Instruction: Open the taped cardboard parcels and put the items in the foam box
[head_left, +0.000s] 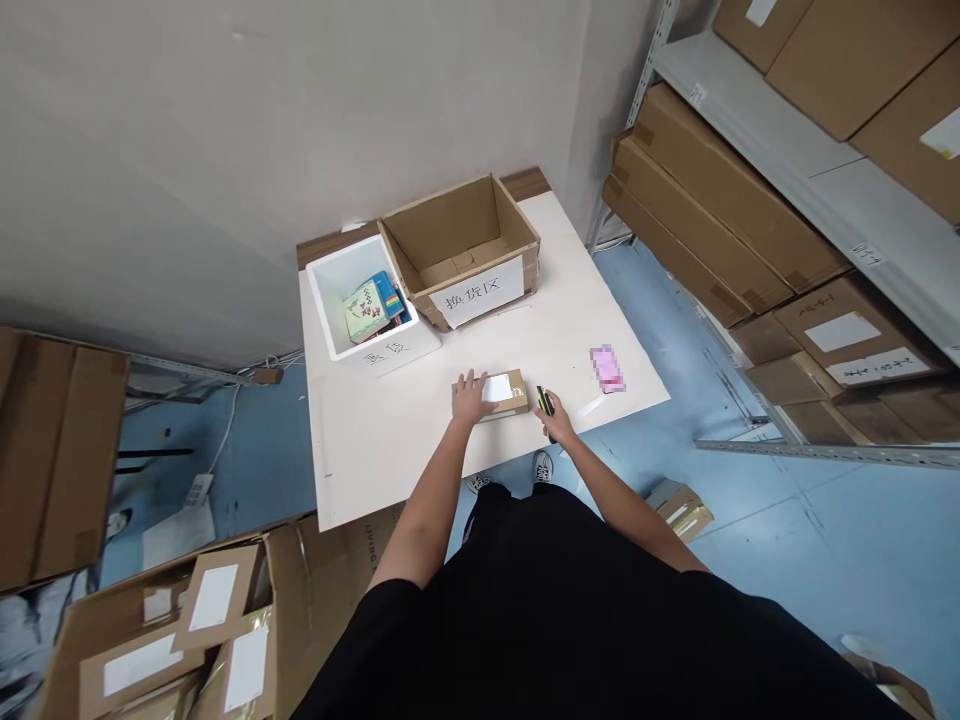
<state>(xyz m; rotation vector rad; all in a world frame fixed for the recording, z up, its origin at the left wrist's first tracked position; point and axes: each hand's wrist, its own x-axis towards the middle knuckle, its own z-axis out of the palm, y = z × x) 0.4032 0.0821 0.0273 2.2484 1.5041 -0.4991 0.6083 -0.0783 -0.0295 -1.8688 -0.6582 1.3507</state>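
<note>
A small cardboard box (513, 384) with a white label on top lies near the front edge of the white-topped table (360, 440). My left hand (469, 398) rests on the box's left end, its fingers spread over the top. Just right of the box, my right hand (556, 418) is closed around a yellow and black box cutter (546, 402). The cutter's upper end points toward the far side of the table; whether its blade is out is too small to tell.
Behind the small box stand a white foam bin (330, 315) holding books (367, 310) and a large open carton (465, 225) with a handwritten sign. A pixelated pink item (606, 368) lies at the right. Shelves of cartons (720, 215) flank the table; an open carton of parcels (289, 600) stands lower left.
</note>
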